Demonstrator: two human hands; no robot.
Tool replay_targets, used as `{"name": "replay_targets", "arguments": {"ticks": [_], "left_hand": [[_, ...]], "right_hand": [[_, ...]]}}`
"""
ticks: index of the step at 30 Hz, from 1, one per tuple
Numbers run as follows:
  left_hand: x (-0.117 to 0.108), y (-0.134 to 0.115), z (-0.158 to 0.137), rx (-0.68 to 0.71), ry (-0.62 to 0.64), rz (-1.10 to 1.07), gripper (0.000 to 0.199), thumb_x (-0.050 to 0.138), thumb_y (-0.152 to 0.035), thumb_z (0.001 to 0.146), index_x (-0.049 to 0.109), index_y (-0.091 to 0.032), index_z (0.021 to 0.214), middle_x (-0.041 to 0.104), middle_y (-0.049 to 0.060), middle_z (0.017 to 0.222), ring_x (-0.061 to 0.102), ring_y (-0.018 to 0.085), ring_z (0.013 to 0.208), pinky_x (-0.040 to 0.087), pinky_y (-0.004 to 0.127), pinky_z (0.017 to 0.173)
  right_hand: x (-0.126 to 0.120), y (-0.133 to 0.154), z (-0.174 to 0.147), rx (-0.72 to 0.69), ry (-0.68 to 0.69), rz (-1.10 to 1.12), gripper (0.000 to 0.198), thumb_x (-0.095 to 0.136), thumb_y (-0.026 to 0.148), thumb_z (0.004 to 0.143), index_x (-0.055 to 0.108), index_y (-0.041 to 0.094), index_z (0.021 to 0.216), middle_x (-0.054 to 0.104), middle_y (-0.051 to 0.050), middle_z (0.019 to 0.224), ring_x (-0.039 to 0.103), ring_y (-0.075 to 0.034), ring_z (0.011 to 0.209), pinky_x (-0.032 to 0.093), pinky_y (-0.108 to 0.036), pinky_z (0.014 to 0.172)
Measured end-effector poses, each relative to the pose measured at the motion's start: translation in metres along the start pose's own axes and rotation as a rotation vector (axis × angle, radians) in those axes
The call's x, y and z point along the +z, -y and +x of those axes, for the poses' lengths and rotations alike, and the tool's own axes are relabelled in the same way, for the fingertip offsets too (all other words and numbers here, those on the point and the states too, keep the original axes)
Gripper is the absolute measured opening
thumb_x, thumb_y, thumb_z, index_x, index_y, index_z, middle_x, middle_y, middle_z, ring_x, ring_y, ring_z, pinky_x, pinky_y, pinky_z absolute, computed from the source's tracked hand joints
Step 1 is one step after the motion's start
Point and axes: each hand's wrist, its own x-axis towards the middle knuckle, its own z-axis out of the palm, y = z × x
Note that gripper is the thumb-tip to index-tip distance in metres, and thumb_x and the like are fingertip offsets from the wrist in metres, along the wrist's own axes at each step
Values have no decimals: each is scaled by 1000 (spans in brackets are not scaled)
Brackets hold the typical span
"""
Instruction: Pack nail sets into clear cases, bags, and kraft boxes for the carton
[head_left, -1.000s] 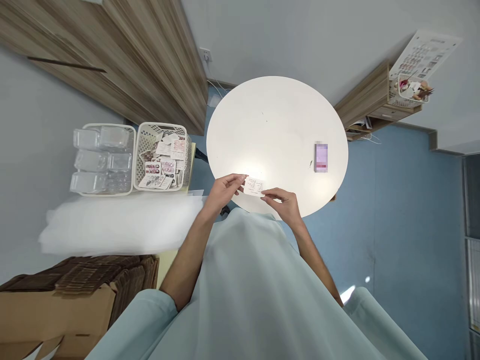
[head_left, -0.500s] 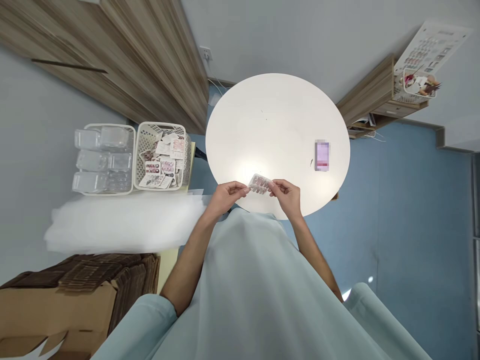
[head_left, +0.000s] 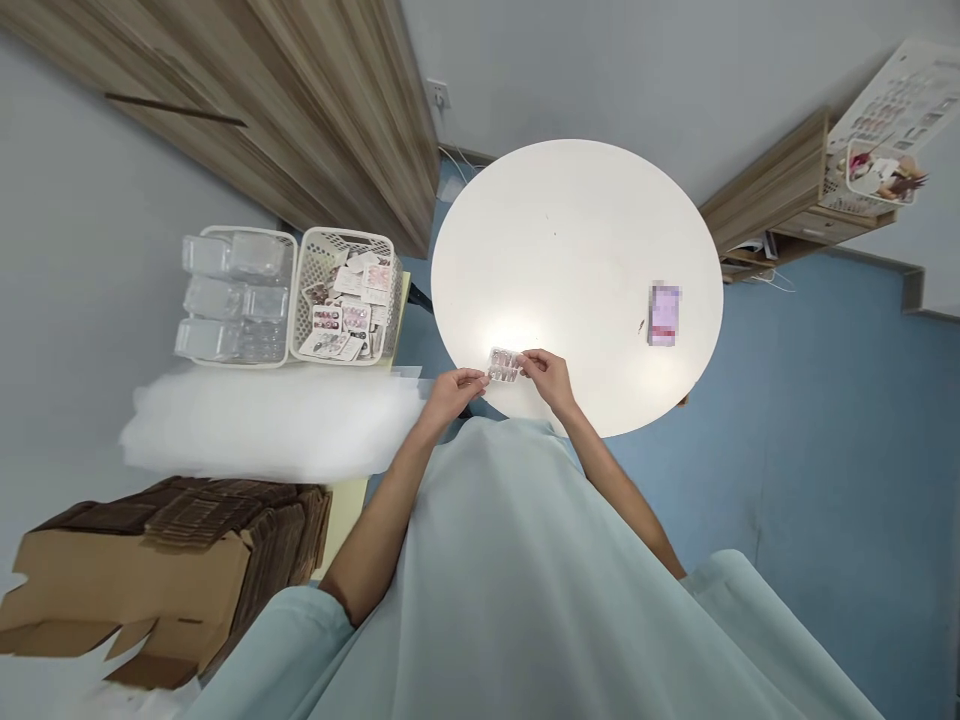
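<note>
A small clear tray of press-on nails (head_left: 504, 366), in two rows of pinkish and dark tips, is held over the near edge of the round white table (head_left: 570, 220). My left hand (head_left: 452, 392) pinches its left edge between thumb and fingers. At its right edge, the thumb and fingers of my right hand (head_left: 549, 378) are closed on it too. The tray's face is turned up towards me. A purple pack (head_left: 664, 314), blurred by pixels, lies on the right part of the table.
On my left stand a white basket of clear plastic boxes (head_left: 291, 345) and a white basket of nail cards (head_left: 301, 330). Nearer are white packing sheets (head_left: 277, 420) and folded cardboard boxes (head_left: 142, 570). A wooden cabinet (head_left: 772, 190) stands far right.
My right hand has moved left, closer to my left hand, and the nail tray has shifted slightly left and levelled out. The whole view has swung a little to the left.
</note>
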Motion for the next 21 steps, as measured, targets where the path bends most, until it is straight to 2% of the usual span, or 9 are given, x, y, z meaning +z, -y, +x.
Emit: {"name": "replay_targets", "arguments": {"ticks": [5, 9, 16, 21], "left_hand": [[-12, 37, 29, -71, -94, 71, 38, 78, -47, 79, 80, -15, 99, 78, 8, 83, 74, 25, 84, 57, 35, 81], [-17, 54, 45, -109, -81, 147, 34, 72, -39, 81, 80, -14, 102, 76, 5, 76, 74, 25, 83, 57, 34, 82], [-25, 52, 48, -147, -15, 202, 28, 72, -38, 82, 81, -17, 98, 78, 5, 82, 76, 26, 85, 58, 35, 83], [-45, 45, 41, -106, 15, 226, 33, 72, -42, 83, 81, -17, 102, 80, 7, 87, 77, 28, 89, 58, 35, 83]], "right_hand": [[35, -35, 39, 69, -1, -141, 17, 71, 37, 92, 76, 21, 98, 78, -3, 91, 73, -18, 80, 62, -34, 87], [50, -50, 54, 92, -5, -326, 14, 69, 28, 93, 78, 22, 101, 81, -3, 95, 76, -19, 89, 60, -36, 95], [54, -54, 52, 110, 2, -540, 23, 69, 27, 95, 78, 20, 114, 80, -8, 111, 75, -21, 95, 58, -38, 99], [56, -40, 44, 94, -27, -601, 27, 70, 30, 94, 77, 22, 120, 75, -10, 121, 73, -20, 90, 58, -38, 96]]}}
